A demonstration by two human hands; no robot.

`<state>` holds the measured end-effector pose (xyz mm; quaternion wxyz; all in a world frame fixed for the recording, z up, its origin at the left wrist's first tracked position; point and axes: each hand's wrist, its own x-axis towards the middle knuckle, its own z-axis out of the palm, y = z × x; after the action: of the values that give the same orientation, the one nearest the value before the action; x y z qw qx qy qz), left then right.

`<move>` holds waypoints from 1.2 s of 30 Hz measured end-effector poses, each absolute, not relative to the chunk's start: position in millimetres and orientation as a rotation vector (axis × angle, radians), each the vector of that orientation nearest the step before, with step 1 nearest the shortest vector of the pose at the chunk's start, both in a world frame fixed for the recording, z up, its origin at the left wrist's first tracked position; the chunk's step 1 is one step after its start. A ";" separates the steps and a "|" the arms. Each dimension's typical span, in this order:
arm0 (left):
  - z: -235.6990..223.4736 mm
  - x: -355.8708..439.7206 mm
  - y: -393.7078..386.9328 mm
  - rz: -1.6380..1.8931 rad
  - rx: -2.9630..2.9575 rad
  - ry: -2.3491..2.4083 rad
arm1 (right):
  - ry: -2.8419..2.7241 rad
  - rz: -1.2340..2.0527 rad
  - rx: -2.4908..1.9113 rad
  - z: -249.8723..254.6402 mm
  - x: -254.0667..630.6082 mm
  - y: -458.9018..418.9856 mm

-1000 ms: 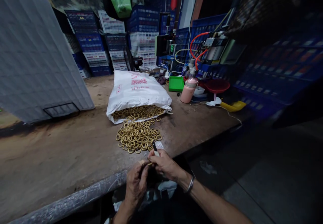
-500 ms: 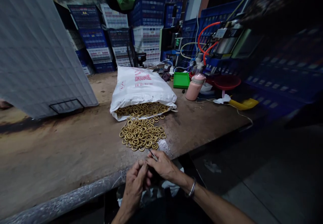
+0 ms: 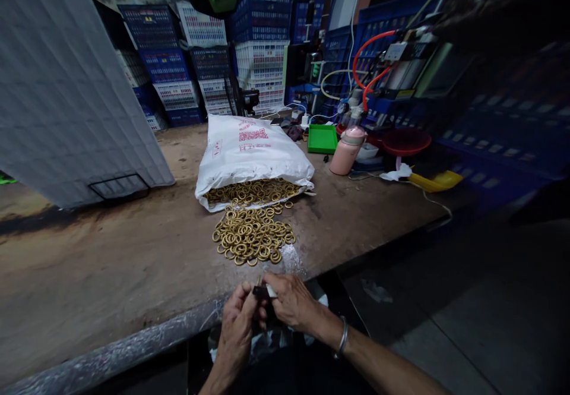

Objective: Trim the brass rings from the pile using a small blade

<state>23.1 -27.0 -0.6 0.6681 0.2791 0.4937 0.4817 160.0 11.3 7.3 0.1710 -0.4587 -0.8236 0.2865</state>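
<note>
My right hand (image 3: 294, 301) is closed around a small hand tool (image 3: 262, 292) with a dark end and a pale handle, perhaps a small blade. Its dark end points left, against the fingertips of my left hand (image 3: 238, 321). That hand is pinched, and the edge of a brass-coloured ring (image 3: 259, 280) shows upright between the two hands; fingers hide most of it. Just beyond lies a loose heap of brass-coloured rings (image 3: 253, 234). More rings fill the mouth of a white printed sack (image 3: 253, 151) lying on its side.
The brown worktable (image 3: 111, 276) has a plastic-wrapped front edge (image 3: 133, 347). A pale quilted panel (image 3: 80, 98) stands at left. Toward the right are a green tray (image 3: 322, 139), a pink bottle (image 3: 346, 154), a red dish (image 3: 406, 142) and a yellow scoop (image 3: 436, 181). Stacked crates (image 3: 262, 59) stand behind.
The tool in my right hand has turned from pointing up and away to lying across toward my left fingertips. Both hands stay close together at the table edge. The view has shifted slightly.
</note>
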 end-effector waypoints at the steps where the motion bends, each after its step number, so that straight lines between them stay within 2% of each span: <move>1: -0.9 23.1 -27.0 1.082 0.634 1.120 | -2.367 0.787 -1.299 6.4 159.8 10.8; 8: -2.8 22.7 -26.1 1.083 0.687 1.210 | -2.433 0.745 -1.355 7.5 156.1 11.8; 16: 17.8 26.3 -36.3 1.061 0.726 1.121 | -2.404 0.523 -1.710 4.4 157.1 24.2; 25: 10.5 26.9 -29.8 1.148 0.325 1.045 | -2.107 0.418 -1.895 1.3 169.9 48.6; 36: 14.5 22.0 -18.0 1.131 0.241 0.866 | -2.089 0.372 -1.781 -1.0 171.8 60.2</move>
<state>22.0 -18.0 14.5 0.7503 0.1102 0.3965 0.5174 171.8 60.2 -1.0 0.1848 -0.6319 -0.7411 0.1320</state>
